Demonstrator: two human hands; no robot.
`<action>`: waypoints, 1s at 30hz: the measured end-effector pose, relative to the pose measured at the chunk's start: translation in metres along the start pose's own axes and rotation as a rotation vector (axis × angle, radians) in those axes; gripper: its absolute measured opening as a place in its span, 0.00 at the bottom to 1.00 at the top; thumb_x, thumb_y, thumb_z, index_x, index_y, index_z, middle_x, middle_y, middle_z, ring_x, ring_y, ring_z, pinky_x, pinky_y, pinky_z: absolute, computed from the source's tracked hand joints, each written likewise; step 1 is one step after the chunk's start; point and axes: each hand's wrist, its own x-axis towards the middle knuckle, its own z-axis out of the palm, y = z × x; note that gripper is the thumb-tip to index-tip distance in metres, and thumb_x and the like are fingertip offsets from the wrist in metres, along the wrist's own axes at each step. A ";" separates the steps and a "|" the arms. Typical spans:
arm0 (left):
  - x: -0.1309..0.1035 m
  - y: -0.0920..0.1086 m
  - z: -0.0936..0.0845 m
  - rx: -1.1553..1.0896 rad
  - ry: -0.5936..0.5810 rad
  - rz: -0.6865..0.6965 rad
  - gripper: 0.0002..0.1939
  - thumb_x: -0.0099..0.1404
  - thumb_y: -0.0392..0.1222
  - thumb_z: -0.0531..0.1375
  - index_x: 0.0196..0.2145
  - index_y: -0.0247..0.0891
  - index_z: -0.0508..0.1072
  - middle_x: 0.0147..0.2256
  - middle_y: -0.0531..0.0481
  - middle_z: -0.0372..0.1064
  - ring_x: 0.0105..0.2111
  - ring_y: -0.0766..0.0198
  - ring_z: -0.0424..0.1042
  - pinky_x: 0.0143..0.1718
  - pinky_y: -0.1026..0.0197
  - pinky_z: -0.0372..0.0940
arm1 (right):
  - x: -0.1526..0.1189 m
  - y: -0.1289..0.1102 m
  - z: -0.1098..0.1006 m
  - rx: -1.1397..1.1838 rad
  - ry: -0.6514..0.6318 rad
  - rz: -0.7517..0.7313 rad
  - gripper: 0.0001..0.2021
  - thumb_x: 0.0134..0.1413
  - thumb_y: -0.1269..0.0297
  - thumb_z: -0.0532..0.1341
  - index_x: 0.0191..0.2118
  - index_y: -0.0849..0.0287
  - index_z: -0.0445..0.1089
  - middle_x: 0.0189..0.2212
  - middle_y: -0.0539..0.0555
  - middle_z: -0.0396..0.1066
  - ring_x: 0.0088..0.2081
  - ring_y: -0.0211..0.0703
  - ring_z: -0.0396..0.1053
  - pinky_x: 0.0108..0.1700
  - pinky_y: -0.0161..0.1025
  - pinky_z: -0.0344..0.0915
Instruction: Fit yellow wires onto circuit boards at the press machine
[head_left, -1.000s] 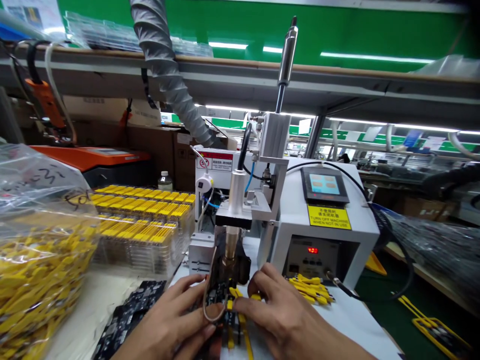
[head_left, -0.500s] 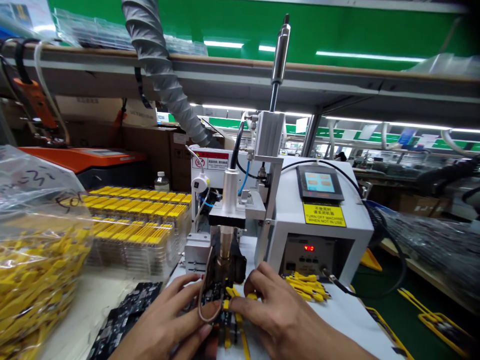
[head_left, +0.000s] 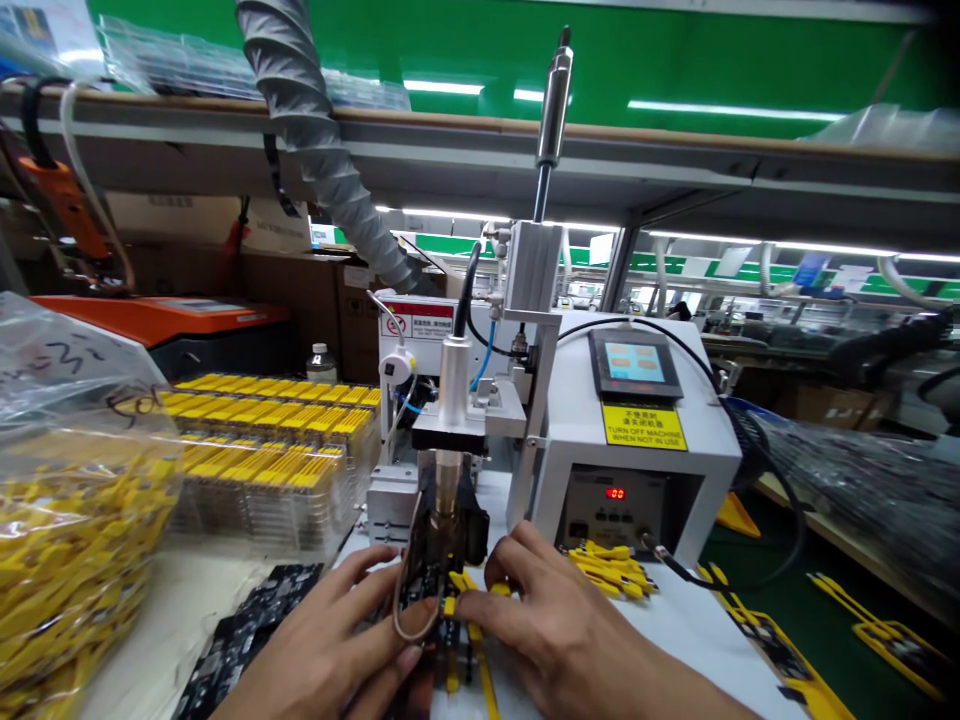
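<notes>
Under the tip of the white machine (head_left: 632,390) lies a small black circuit board (head_left: 421,582) with a yellow cable piece (head_left: 450,606) on it. My left hand (head_left: 341,635) holds the board's left side, thumb and fingers bent around it. From the right, my right hand (head_left: 544,615) presses its fingertips at the yellow piece, fingers curled. A metal soldering head (head_left: 448,500) stands just behind the fingertips, and a thin looped tube hangs over my left fingers. More yellow strips run down between the hands.
A pile of yellow cables (head_left: 611,570) lies right of my right hand. Dark boards (head_left: 251,625) are heaped at the left. Trays of yellow parts (head_left: 270,430) and a plastic bag of yellow pieces (head_left: 75,540) stand further left. A ribbed grey duct (head_left: 322,140) hangs above.
The view has shifted slightly. The red display on the machine reads differently. Both hands keep nearly the same pose at the board.
</notes>
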 end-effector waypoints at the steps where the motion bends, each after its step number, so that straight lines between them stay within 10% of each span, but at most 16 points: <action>1: 0.000 0.000 0.000 -0.017 -0.002 -0.008 0.21 0.68 0.37 0.55 0.56 0.52 0.71 0.51 0.51 0.75 0.50 0.55 0.72 0.49 0.57 0.72 | 0.000 0.000 0.000 0.002 0.006 -0.002 0.16 0.52 0.78 0.58 0.44 0.58 0.76 0.30 0.59 0.67 0.32 0.51 0.63 0.31 0.42 0.63; 18: 0.001 -0.007 -0.002 0.001 -0.041 0.074 0.16 0.68 0.35 0.55 0.51 0.46 0.75 0.48 0.49 0.77 0.51 0.56 0.71 0.50 0.58 0.72 | 0.000 -0.001 0.000 -0.012 -0.008 0.004 0.16 0.51 0.78 0.59 0.44 0.58 0.77 0.30 0.58 0.67 0.33 0.50 0.63 0.31 0.40 0.60; 30: -0.001 0.004 0.001 -0.418 -0.049 -0.408 0.13 0.65 0.45 0.61 0.47 0.56 0.78 0.54 0.52 0.71 0.52 0.51 0.72 0.53 0.50 0.70 | 0.000 -0.003 -0.001 0.024 -0.011 0.022 0.14 0.54 0.78 0.57 0.42 0.60 0.77 0.31 0.59 0.68 0.34 0.50 0.64 0.32 0.41 0.63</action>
